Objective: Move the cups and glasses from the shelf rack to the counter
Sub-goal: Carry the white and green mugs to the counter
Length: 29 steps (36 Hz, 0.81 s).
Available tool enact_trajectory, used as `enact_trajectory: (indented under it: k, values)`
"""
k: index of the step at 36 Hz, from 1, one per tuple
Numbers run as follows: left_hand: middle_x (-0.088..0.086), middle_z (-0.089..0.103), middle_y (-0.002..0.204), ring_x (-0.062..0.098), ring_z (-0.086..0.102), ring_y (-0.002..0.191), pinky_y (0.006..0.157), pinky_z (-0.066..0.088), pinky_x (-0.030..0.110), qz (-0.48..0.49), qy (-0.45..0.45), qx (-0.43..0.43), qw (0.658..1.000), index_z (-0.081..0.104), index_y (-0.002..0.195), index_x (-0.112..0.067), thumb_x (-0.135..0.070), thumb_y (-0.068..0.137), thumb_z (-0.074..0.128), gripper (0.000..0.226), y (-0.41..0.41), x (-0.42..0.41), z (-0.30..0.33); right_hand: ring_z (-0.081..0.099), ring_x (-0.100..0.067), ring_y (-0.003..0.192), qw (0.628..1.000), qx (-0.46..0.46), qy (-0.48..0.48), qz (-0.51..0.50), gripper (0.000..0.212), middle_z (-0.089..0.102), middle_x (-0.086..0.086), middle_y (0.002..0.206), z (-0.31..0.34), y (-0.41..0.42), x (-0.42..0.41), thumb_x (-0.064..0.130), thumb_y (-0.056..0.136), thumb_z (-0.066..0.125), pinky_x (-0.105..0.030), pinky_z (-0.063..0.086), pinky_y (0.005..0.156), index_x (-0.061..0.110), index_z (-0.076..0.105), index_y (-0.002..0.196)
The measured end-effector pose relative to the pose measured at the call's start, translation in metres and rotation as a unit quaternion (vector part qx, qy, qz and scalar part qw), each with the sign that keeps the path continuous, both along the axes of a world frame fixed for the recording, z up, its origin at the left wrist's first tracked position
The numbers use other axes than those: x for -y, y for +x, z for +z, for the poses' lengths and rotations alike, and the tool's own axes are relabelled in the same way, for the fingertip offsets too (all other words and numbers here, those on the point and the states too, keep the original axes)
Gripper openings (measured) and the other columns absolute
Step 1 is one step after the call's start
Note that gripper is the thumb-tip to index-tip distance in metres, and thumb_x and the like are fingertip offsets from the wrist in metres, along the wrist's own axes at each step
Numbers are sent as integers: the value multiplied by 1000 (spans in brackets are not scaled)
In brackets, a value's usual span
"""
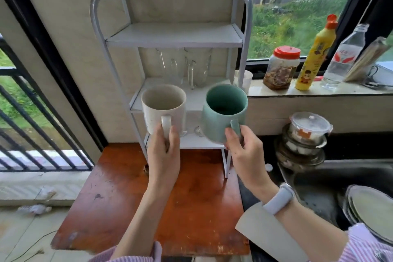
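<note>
My left hand [162, 151] grips the handle of a white mug [163, 106], held upright in the air in front of the white shelf rack [174, 36]. My right hand [244, 151] holds a teal mug [223, 110] by its handle, tilted slightly toward me. Both mugs hang above the reddish wooden counter [119, 198]. On the rack's middle shelf stand two clear glasses [170, 66] [198, 66]. Another clear glass [197, 131] shows partly on the bottom shelf between the mugs. The top shelf is bare.
On the window sill stand a small white cup [244, 80], a red-lidded jar [280, 68], a yellow squeeze bottle [314, 55] and a water bottle [342, 57]. Stacked lidded containers [304, 138] and a dark sink [331, 185] with a pot lid lie to the right.
</note>
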State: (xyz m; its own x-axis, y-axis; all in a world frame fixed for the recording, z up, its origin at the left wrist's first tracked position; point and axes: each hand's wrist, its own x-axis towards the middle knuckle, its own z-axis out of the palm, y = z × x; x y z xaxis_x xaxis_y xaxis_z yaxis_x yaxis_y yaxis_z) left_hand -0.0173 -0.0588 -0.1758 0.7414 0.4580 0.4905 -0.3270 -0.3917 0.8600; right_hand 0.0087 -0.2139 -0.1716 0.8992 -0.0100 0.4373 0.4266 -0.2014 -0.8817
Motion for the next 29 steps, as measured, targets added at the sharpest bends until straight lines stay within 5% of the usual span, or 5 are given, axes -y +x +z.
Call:
enact_trajectory:
  k: [3,6,10,14,29]
  values:
    - [-7,43,57,4,41,51,46,37,15,-16,-3,-16,1000,48,74,-23,-24,95,43,21,-18,13,-7,52,-24,57,1000,-4,0,-2,19,58,-14,63,-13,-16,20,22,91,51,-34,44,51,12,56,76]
    - [-7,43,57,4,42,50,44,35,13,-44,22,-30,998,46,76,-28,-23,94,42,19,-28,32,-12,50,-6,50,999,-25,5,-19,25,55,8,51,-28,-29,44,16,92,51,-16,40,47,22,52,67]
    - [-3,43,54,5,37,44,38,30,14,-91,26,-66,993,43,71,-19,-26,94,42,24,-31,66,-21,45,-16,57,997,-69,-4,-47,25,53,-16,59,-47,-47,86,17,93,49,-29,38,54,10,51,69]
    - [-10,43,52,4,39,41,38,29,12,-148,46,-91,984,41,69,-21,-27,95,42,27,-33,119,-35,45,-8,53,991,-84,-9,-105,26,49,-3,57,-60,-70,144,19,92,49,-20,38,53,17,48,66]
    - [0,54,71,2,43,60,58,39,22,-425,71,-116,895,50,91,-3,-31,95,42,29,-120,471,-71,44,-13,54,905,-139,-22,-401,32,49,-5,54,-80,-255,454,31,87,50,-25,36,56,13,49,61]
